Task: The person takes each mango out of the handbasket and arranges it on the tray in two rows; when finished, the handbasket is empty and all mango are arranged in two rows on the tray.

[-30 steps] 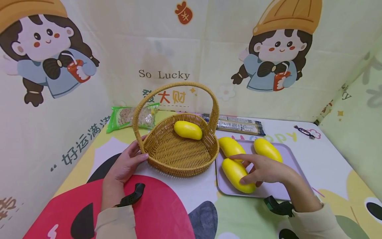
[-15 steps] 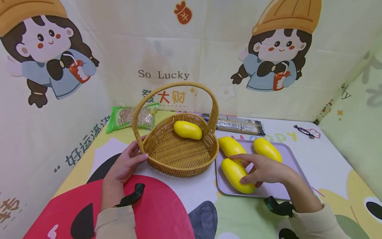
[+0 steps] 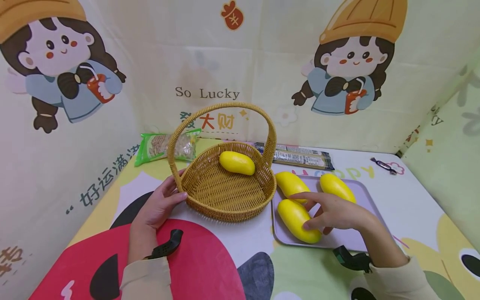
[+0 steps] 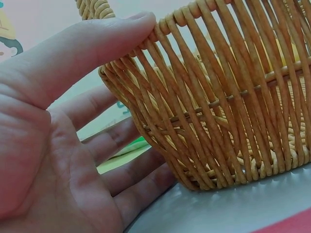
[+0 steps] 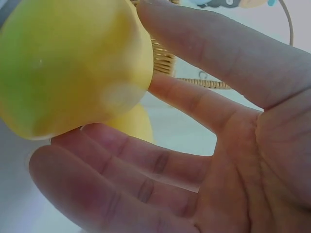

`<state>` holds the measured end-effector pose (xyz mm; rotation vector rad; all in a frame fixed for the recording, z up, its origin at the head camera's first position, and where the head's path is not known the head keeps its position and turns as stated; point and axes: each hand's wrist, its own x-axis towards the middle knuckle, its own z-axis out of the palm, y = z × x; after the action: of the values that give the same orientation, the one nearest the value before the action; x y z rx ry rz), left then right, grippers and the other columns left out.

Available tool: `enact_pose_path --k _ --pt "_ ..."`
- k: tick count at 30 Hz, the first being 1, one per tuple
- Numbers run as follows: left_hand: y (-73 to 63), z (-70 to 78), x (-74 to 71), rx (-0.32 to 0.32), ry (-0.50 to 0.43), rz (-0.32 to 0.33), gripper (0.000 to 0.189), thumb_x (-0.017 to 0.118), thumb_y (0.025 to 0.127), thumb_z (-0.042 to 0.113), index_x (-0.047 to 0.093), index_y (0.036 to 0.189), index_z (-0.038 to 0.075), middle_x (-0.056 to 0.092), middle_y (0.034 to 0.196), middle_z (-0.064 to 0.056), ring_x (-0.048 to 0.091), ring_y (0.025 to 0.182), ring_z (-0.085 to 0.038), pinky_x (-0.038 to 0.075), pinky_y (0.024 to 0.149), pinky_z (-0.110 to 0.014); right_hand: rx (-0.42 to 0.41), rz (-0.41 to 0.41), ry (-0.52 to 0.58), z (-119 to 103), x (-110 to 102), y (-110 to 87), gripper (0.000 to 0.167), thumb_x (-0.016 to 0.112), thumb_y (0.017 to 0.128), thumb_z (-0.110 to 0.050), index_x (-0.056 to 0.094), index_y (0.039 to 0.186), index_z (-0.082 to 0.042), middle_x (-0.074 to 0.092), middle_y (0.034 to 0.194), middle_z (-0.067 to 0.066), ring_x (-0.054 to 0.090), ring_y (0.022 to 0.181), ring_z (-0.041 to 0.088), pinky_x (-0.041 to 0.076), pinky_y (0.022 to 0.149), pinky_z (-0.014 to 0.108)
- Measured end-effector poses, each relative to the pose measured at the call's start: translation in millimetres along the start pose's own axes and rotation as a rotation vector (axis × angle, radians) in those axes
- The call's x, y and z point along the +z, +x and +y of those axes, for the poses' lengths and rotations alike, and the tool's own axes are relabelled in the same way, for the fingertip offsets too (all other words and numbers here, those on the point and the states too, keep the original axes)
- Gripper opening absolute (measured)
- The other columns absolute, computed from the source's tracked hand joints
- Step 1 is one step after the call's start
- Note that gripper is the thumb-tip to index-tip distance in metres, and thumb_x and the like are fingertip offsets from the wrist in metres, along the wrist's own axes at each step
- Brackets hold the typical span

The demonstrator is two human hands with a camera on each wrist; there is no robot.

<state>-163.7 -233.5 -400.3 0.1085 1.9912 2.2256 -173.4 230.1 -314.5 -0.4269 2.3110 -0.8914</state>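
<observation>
A wicker basket (image 3: 228,214) with a tall arched handle stands left of centre, one yellow mango (image 3: 237,163) lying inside toward its back. My left hand (image 3: 159,204) holds the basket at its left side. In the left wrist view the thumb (image 4: 97,41) lies over the rim, while the other fingers reach along the outside wall. On the right, my right hand (image 3: 337,211) grips the nearest mango (image 3: 296,218) on a lilac tray (image 3: 346,237). Up close, thumb and fingers meet that mango (image 5: 73,63) from opposite sides, its skin partly greenish. Two more mangoes lie behind on the tray.
Behind the basket on the left lies a green-edged clear packet (image 3: 165,146). Long dark-wrapped packs (image 3: 303,157) lie along the back wall. A small wrapped candy (image 3: 382,165) sits at the back right. Printed cloth covers table and walls.
</observation>
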Motion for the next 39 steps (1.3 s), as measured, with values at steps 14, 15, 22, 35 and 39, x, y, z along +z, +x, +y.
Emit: enact_pose_path --k 14,15,22,35,39 --pt "0.2 2.1 -0.6 -0.020 0.000 0.008 0.070 0.060 0.101 0.005 0.032 0.162 0.025 0.028 0.168 -0.005 0.035 0.146 -0.019 0.041 0.105 -0.016 0.017 0.020 -0.055 -3.4 -4.9 -2.8 0.075 0.083 0.086 -0.022 0.050 0.153 -0.018 0.060 0.121 0.017 0.062 0.074 0.025 0.059 0.065 0.040" --pt "0.4 2.0 -0.8 -0.021 0.001 0.008 0.071 0.060 0.101 0.005 0.031 0.162 0.025 0.028 0.169 -0.005 0.034 0.146 -0.019 0.041 0.105 -0.016 0.019 0.021 -0.061 -3.8 -5.2 -2.8 0.075 0.083 0.086 -0.023 0.050 0.153 -0.019 0.060 0.121 0.016 0.062 0.075 0.025 0.059 0.065 0.040" --pt "2.0 0.3 -0.7 -0.019 0.000 0.003 0.070 0.059 0.101 0.005 0.031 0.163 0.024 0.027 0.169 -0.006 0.034 0.147 -0.020 0.041 0.105 -0.017 0.018 0.026 -0.084 -6.3 -7.9 -3.4 0.071 0.083 0.087 -0.024 0.052 0.151 -0.019 0.061 0.121 0.015 0.061 0.078 0.025 0.058 0.064 0.039" --pt "2.6 0.3 -0.6 -0.017 0.005 -0.003 0.069 0.059 0.102 0.005 0.032 0.162 0.024 0.029 0.168 -0.005 0.035 0.146 -0.022 0.041 0.105 -0.018 -0.083 0.082 -0.212 -20.2 -16.2 -7.5 0.061 0.078 0.091 -0.037 0.059 0.145 -0.016 0.067 0.115 0.008 0.065 0.087 0.020 0.055 0.070 0.034" --pt "2.7 0.0 -0.7 -0.017 0.000 -0.002 0.069 0.059 0.102 0.006 0.033 0.162 0.025 0.029 0.168 -0.005 0.036 0.146 -0.022 0.042 0.105 -0.018 -0.156 0.119 -0.246 -26.9 -19.6 -7.4 0.058 0.077 0.092 -0.036 0.060 0.143 -0.015 0.069 0.111 0.003 0.067 0.096 0.019 0.055 0.075 0.034"
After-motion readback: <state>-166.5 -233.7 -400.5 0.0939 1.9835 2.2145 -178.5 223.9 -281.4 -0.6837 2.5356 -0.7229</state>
